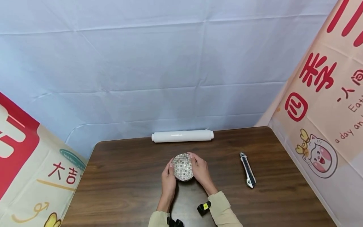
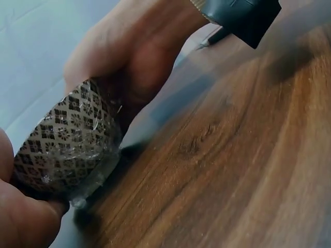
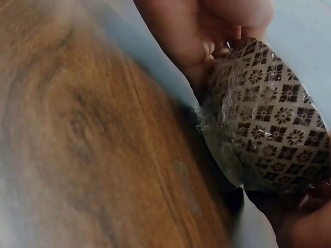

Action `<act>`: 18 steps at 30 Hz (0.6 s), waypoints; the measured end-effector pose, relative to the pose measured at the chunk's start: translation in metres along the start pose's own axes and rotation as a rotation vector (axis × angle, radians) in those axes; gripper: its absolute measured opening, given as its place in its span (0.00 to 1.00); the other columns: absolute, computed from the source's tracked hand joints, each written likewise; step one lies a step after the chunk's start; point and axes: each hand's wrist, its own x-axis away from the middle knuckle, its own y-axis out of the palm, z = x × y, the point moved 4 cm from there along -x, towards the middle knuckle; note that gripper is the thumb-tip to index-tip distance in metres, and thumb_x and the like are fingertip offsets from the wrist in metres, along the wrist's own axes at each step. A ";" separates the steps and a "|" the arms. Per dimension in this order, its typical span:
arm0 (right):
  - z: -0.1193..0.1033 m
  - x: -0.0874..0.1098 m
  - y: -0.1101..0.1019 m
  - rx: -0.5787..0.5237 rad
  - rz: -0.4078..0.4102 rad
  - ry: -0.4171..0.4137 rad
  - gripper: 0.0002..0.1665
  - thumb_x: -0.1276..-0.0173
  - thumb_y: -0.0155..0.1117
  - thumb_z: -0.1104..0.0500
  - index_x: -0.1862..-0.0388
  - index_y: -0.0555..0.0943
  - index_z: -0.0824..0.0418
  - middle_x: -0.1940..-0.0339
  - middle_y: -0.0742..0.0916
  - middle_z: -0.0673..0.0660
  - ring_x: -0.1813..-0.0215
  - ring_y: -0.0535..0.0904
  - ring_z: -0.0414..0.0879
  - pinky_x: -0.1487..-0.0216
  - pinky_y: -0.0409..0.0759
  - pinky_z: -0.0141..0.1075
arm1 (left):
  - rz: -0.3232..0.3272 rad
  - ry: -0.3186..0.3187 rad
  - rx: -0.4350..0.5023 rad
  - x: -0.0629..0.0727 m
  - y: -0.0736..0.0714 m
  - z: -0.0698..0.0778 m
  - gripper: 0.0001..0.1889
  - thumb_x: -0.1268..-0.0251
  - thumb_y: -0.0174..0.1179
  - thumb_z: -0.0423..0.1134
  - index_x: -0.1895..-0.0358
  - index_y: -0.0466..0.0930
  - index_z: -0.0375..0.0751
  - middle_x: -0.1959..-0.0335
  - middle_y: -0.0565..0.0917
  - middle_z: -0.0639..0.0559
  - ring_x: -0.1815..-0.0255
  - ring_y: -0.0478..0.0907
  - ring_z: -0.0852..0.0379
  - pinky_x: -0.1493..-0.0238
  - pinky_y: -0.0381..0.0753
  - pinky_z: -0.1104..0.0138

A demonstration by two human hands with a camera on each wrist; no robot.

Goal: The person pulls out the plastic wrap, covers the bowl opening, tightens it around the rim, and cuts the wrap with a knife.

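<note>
A small round bowl (image 1: 182, 167) with a dark flower-and-diamond pattern is held between both hands over the table. My left hand (image 1: 169, 182) grips its left side, and my right hand (image 1: 200, 169) grips the right side, thumbs on the near face. In the left wrist view the bowl (image 2: 72, 137) is tilted, with crinkled clear plastic film over its patterned outside. The right wrist view shows bunched film near the base of the bowl (image 3: 274, 124). Fingers behind the bowl are partly hidden.
A white roll (image 1: 182, 136), which looks like cling film, lies along the back edge of the brown wooden table (image 1: 124, 179). To the right lies a utility knife (image 1: 248, 170). A pale cloth (image 1: 141, 78) hangs behind, with printed cloths at both sides.
</note>
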 end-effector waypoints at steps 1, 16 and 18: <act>0.001 0.000 0.000 -0.008 -0.003 0.009 0.24 0.12 0.48 0.47 0.32 0.83 0.54 0.32 0.87 0.57 0.28 0.80 0.57 0.27 0.76 0.57 | 0.009 0.008 -0.005 0.000 0.000 0.001 0.23 0.11 0.43 0.40 0.24 0.70 0.32 0.24 0.75 0.37 0.20 0.68 0.41 0.20 0.66 0.46; 0.011 -0.005 -0.001 -0.019 -0.002 0.118 0.23 0.14 0.51 0.50 0.36 0.86 0.61 0.38 0.89 0.62 0.33 0.83 0.60 0.30 0.79 0.57 | 0.050 -0.019 0.092 -0.002 0.005 0.005 0.22 0.12 0.43 0.35 0.27 0.72 0.27 0.27 0.77 0.32 0.22 0.70 0.38 0.22 0.71 0.48; 0.011 -0.004 -0.001 -0.017 0.004 0.123 0.23 0.14 0.52 0.50 0.36 0.86 0.60 0.38 0.89 0.62 0.33 0.83 0.59 0.30 0.79 0.57 | 0.040 -0.039 0.132 -0.002 0.004 0.005 0.22 0.12 0.43 0.35 0.26 0.71 0.27 0.26 0.75 0.31 0.20 0.68 0.38 0.22 0.70 0.49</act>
